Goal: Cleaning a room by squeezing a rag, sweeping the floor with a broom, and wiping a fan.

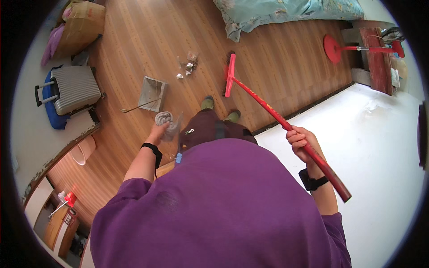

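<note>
My right hand grips the red handle of a push broom. Its pink head with dark bristles is at floor level, out in front of my feet. In my left hand is a rolled grey cloth-like bundle, along with something clear like thin plastic. A metal dustpan with a thin rod handle rests on the floor just beyond that hand. Between dustpan and broom lies a small heap of litter, with white crumpled scraps beside it.
At left stand a grey ribbed suitcase and a cardboard box. A pink basin sits past the doorway. Ahead is a bed with a floral cover. To the right are a red round-based stand and a white wall.
</note>
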A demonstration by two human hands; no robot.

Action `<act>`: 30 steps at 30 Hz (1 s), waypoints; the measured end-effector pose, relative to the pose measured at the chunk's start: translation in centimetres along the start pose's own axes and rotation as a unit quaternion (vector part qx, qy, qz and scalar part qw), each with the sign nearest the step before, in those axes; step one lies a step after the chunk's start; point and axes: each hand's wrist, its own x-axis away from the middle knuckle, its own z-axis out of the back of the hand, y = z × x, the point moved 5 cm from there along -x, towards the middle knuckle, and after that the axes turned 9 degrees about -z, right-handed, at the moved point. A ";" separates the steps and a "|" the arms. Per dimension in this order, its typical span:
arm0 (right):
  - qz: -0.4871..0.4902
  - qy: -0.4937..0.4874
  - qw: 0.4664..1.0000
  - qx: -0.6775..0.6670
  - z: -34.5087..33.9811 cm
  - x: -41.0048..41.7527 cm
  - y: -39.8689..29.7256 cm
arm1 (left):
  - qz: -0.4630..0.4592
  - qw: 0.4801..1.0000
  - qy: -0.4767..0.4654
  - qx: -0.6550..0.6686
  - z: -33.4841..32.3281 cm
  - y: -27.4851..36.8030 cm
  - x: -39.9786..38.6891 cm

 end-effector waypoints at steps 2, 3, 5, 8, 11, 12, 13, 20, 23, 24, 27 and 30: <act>-0.021 -0.080 0.992 -0.092 2.6 -0.2 -1.4 | 0.007 1.000 -0.011 -0.014 -0.8 0.6 0.6; -0.003 -0.102 0.988 -0.116 2.3 0.2 -2.0 | 0.012 0.999 0.003 -0.032 -1.2 1.2 1.2; -0.022 -0.121 0.981 -0.150 4.1 0.1 -3.4 | 0.013 0.998 0.018 -0.054 -1.9 1.9 2.2; -0.034 -0.140 0.981 -0.130 6.2 0.4 -4.8 | -0.018 0.999 0.003 -0.037 -2.8 2.3 3.4; -0.043 -0.129 0.986 -0.098 7.4 0.6 -5.8 | -0.017 0.998 0.004 -0.054 -2.9 1.3 5.0; -0.047 -0.133 0.986 -0.089 8.1 0.4 -6.4 | -0.003 0.998 -0.004 -0.064 -3.3 1.3 5.4; -0.046 -0.138 0.985 -0.094 8.6 0.4 -6.8 | 0.012 0.997 -0.012 -0.074 -3.8 1.4 5.7; -0.044 -0.079 0.996 -0.017 9.1 -1.4 -7.7 | 0.020 0.991 -0.033 -0.132 -6.0 1.0 6.9; -0.071 -0.062 0.996 0.003 9.7 -3.5 -8.1 | 0.080 0.986 -0.099 -0.111 -7.9 1.1 6.0; -0.064 -0.063 0.996 0.002 9.2 -3.5 -8.0 | 0.081 0.984 -0.105 -0.119 -7.8 1.7 5.4; -0.049 -0.090 0.995 0.002 8.7 0.0 -6.6 | -0.083 0.969 -0.100 -0.211 -9.1 4.0 3.7; -0.021 -0.082 0.996 -0.009 11.4 7.4 -6.7 | -0.049 0.971 -0.039 -0.232 -9.4 5.0 2.8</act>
